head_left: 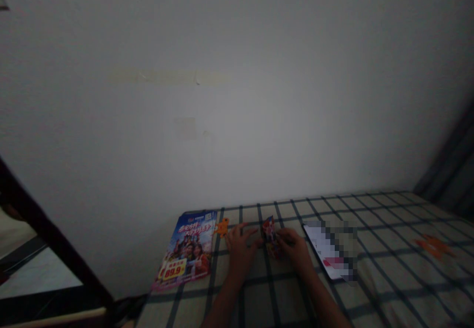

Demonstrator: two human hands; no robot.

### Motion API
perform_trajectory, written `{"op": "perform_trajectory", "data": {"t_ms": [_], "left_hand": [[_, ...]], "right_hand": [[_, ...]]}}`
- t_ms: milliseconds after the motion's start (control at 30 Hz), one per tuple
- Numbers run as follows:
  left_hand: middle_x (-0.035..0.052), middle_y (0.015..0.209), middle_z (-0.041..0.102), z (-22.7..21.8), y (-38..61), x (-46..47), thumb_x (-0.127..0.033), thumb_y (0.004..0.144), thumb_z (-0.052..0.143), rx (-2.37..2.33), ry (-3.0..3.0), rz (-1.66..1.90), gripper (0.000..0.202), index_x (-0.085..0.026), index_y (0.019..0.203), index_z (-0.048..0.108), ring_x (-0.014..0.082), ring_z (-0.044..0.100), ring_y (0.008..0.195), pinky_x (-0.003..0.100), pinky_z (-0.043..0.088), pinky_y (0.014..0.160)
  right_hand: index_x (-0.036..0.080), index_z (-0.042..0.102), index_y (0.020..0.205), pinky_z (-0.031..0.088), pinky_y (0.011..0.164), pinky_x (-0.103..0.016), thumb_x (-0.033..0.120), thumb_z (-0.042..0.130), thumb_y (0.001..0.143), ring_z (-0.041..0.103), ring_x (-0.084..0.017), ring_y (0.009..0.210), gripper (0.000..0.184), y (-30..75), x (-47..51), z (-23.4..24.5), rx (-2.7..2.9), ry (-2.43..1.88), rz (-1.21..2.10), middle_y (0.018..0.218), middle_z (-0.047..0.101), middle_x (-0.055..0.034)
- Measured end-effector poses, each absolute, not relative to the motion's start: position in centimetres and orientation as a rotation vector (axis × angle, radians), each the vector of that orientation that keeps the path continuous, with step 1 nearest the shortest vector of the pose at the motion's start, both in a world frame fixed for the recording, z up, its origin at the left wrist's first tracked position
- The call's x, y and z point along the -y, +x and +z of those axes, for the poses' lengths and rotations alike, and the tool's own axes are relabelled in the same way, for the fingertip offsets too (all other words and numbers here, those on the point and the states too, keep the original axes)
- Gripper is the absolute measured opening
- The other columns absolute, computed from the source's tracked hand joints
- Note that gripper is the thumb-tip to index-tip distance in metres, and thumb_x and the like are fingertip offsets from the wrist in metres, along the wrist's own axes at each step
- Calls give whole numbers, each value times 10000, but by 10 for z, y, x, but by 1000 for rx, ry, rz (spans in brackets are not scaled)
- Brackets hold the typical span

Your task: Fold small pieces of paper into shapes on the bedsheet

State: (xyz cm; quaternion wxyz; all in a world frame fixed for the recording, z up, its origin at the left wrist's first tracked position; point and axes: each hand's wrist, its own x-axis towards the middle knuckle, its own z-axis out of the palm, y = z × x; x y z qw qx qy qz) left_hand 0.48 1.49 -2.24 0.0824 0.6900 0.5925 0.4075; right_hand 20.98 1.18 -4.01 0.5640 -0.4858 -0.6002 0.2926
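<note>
Between my hands stands or lies a small printed piece [272, 236], dark with red, white and yellow; whether it is folded paper or a wrapper is too dim to tell. My right hand [294, 248] pinches it at its right edge with thumb and fingers. On its left side, my left hand [242, 244] is curved with the thumb and fingers apart, the tips close to the piece and nothing visible in them. An orange cut-out shape [222, 227] lies just beyond my left hand, beside a stack of glossy flyers [190, 249].
A checked cloth [255, 298] covers the surface, which meets a white wall [259, 96]. Right of my hands lies a phone or tablet [326, 249] with a lit, partly blurred-out screen. Another orange shape [435, 245] is farther right. A dark bar [55, 234] slants at the left.
</note>
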Motion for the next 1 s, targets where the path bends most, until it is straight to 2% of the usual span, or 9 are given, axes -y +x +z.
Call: {"op": "perform_trajectory", "data": {"t_ms": [200, 333, 567, 800, 1000], "left_hand": [[32, 1322, 611, -20, 9, -11, -424, 707, 812, -1767, 2086, 1075, 217, -387, 921, 795, 348, 443, 1282, 633, 204, 1124], [35, 1329, 605, -17, 12, -8, -412, 692, 819, -1763, 2067, 1034, 211, -369, 898, 800, 355, 427, 1299, 639, 163, 1139], [32, 1318, 618, -18, 12, -7, -402, 683, 823, -1751, 2083, 1047, 213, -362, 891, 799, 356, 434, 1293, 652, 153, 1138], [27, 1329, 617, -19, 11, -7, -426, 685, 828, -1718, 2095, 1055, 200, -364, 872, 791, 355, 428, 1307, 687, 137, 1132], [34, 1325, 621, -16, 11, -7, -407, 681, 835, -1717, 2092, 1075, 156, -319, 800, 786, 353, 439, 1301, 685, 163, 1133]], "right_hand": [[220, 742, 830, 557, 865, -426, 668, 676, 764, 673, -273, 948, 457, 211, -13, -42, 1433, -1182, 566, 958, 711, -106], [236, 762, 788, 536, 901, -439, 687, 696, 731, 665, -279, 976, 460, 209, -13, -42, 1488, -1171, 581, 957, 713, -103], [234, 773, 786, 517, 929, -439, 589, 727, 749, 657, -281, 1026, 359, 207, -13, -44, 1535, -1136, 646, 1025, 701, -115], [236, 762, 748, 510, 924, -431, 482, 732, 752, 648, -279, 1029, 248, 207, -12, -42, 1574, -1137, 656, 1013, 700, -103], [232, 744, 722, 516, 909, -418, 444, 741, 747, 653, -265, 1001, 214, 207, -13, -43, 1606, -1121, 652, 1000, 702, -93]]}}
